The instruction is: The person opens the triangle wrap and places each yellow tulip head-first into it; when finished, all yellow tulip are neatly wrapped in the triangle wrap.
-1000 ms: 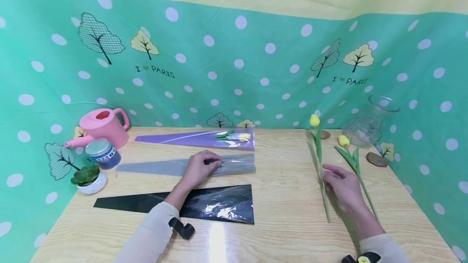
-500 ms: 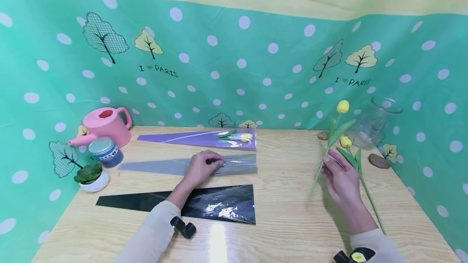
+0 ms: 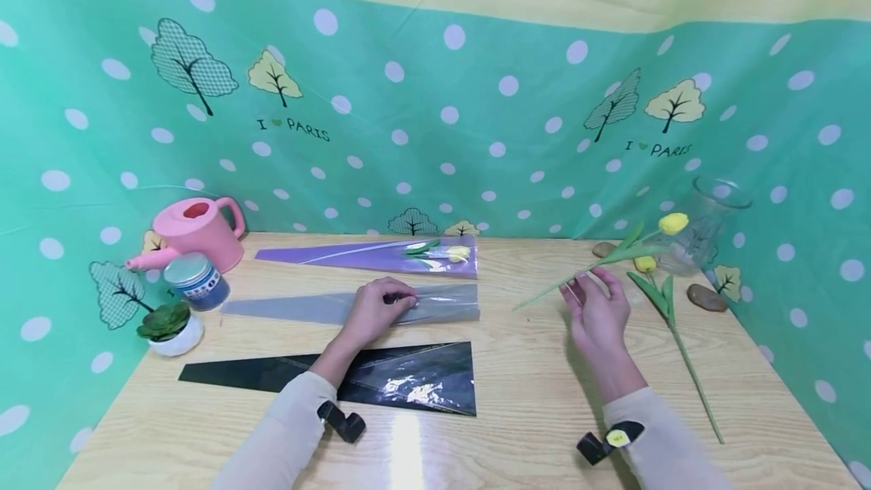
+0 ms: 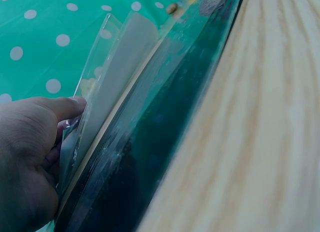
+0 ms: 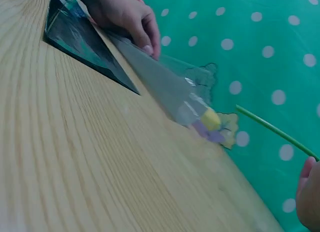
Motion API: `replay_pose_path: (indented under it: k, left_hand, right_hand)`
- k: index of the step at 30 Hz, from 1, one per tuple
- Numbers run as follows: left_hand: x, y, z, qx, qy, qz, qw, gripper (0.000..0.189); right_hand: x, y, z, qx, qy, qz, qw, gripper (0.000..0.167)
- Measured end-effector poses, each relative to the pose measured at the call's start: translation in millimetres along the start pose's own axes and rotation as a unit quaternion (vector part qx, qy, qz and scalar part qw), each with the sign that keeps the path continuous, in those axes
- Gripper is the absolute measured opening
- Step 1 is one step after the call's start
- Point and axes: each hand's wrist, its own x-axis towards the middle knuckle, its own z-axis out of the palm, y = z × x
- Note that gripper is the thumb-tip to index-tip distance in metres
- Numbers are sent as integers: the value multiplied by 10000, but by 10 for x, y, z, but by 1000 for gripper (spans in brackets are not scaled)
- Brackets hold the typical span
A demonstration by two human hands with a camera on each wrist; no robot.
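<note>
your left hand (image 3: 370,316) pinches the grey sleeve (image 3: 445,301) lying on the table (image 3: 524,376); your right hand (image 3: 602,314) pinches a yellow tulip (image 3: 622,252) by its stem, aloft, right of the sleeve. if the sleeve sags, the stem's end could snag its edge.

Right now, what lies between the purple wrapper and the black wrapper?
In the head view, the gray wrapper lies between them, pinched by the left hand, whose wrist also crosses that stretch.
</note>
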Motion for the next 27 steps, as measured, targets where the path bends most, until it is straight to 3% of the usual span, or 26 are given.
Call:
replay_pose_path:
  k: [11, 27]
  left_hand:
    - [3, -20, -1, 16, -1, 24, 10000, 11]
    - [-10, 21, -16, -97, -6, 37, 9999, 12]
  right_hand:
    - [86, 521, 265, 9, 351, -231, 9991, 34]
    - [-332, 1043, 471, -43, 219, -144, 9996, 31]
